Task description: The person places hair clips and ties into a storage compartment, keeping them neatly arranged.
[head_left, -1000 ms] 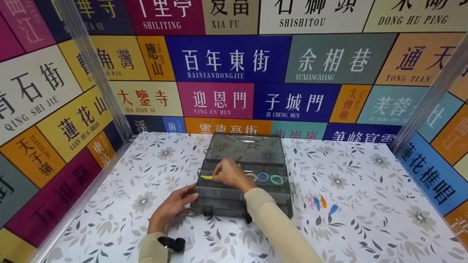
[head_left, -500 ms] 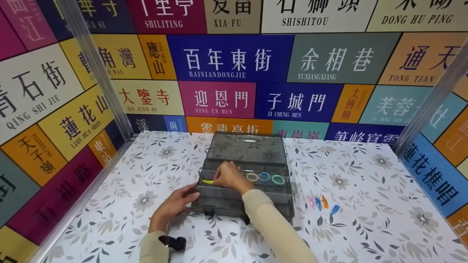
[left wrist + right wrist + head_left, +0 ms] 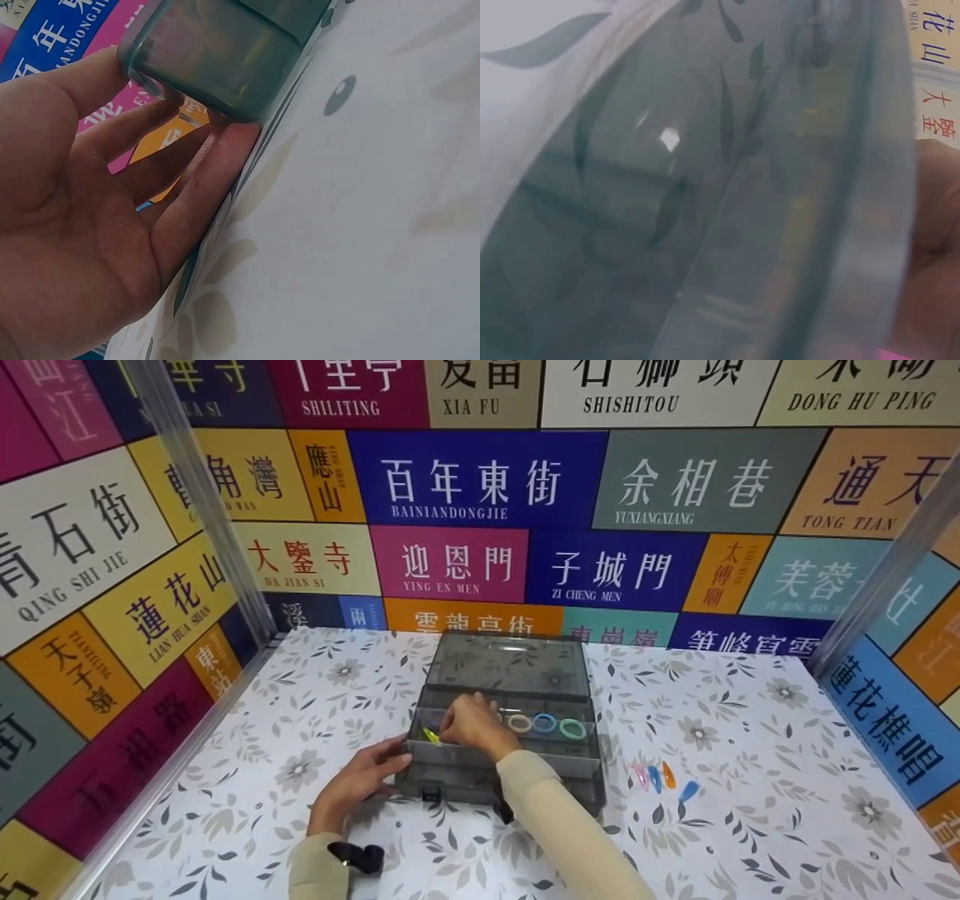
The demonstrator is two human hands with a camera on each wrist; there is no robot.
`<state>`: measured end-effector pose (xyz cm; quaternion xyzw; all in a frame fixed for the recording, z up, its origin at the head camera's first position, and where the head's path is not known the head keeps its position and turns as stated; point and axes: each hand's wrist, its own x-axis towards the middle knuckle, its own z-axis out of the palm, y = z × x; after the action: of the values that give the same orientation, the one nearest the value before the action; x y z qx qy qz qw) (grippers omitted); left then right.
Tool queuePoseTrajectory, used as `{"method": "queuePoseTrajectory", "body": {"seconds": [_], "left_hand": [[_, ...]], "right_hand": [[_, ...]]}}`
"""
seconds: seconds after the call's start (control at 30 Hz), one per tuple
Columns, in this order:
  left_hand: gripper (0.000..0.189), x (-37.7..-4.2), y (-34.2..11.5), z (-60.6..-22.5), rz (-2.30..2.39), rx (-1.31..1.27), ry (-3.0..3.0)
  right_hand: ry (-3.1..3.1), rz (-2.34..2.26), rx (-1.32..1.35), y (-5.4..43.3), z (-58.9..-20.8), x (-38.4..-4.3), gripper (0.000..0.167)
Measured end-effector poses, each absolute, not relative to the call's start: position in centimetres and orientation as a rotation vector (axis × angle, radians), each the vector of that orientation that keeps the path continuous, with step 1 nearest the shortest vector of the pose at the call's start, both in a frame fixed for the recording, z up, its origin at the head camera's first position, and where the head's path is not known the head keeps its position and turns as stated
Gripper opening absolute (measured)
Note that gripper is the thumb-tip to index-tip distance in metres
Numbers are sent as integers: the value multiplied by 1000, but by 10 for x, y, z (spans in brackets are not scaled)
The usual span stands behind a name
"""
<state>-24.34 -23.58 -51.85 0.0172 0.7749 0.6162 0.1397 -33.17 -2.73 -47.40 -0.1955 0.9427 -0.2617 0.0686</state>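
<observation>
A smoky see-through storage box (image 3: 480, 789) stands on the table with its lid (image 3: 510, 664) folded back. Over the left part of its upper tray, my right hand (image 3: 474, 726) pinches a yellow hair clip (image 3: 430, 735), partly hidden by the fingers. Only part of this right hand (image 3: 936, 255) shows in the right wrist view, behind the box wall (image 3: 885, 225). My left hand (image 3: 112, 195) has its fingers fairly straight, with thumb and fingertips touching the box's left end. Beige, blue and green hair ties (image 3: 573, 729) rest in the tray, right of my right hand.
Right of the box, several hair clips in pink, blue and orange (image 3: 668, 775) lie on the flower-patterned tabletop (image 3: 750, 825). Sign-covered walls (image 3: 480, 480) rise behind and at both sides, with clear corner posts (image 3: 214, 510).
The yellow clip has tilted from nearly level to steeper and dropped slightly lower into the tray, with my right hand. My left hand has stayed at the box's end.
</observation>
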Motion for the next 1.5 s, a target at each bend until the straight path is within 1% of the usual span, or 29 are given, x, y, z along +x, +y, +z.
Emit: {"method": "queuePoseTrajectory", "body": {"seconds": [0.1,0.3,0.53,0.67,0.9,1.03,1.2,1.5], "left_hand": [[61,-244,-235,-518,1780,56,2235],[62,-245,-236,-520,1750,62,2242],[62,-247,-235,-523,1749,65,2247],[64,-247,-236,-524,1748,81,2256],[63,-248,-234,-523,1746,84,2264],[61,-247,-234,-523,1758,83,2262],[62,-245,-235,-521,1748,60,2253],[63,-244,-234,-519,1738,23,2246]], "right_hand": [[2827,-826,-618,-22,-471,-331,4],[2829,-909,-759,-4,-460,-322,10],[2737,-1078,-914,29,-445,-302,18],[2678,-1172,-950,50,-438,-286,20],[2647,-1303,-958,94,-432,-258,29],[2670,-1337,-959,118,-433,-250,30],[2663,-1391,-883,143,-433,-248,30],[2747,-1505,-712,184,-437,-259,31]]}}
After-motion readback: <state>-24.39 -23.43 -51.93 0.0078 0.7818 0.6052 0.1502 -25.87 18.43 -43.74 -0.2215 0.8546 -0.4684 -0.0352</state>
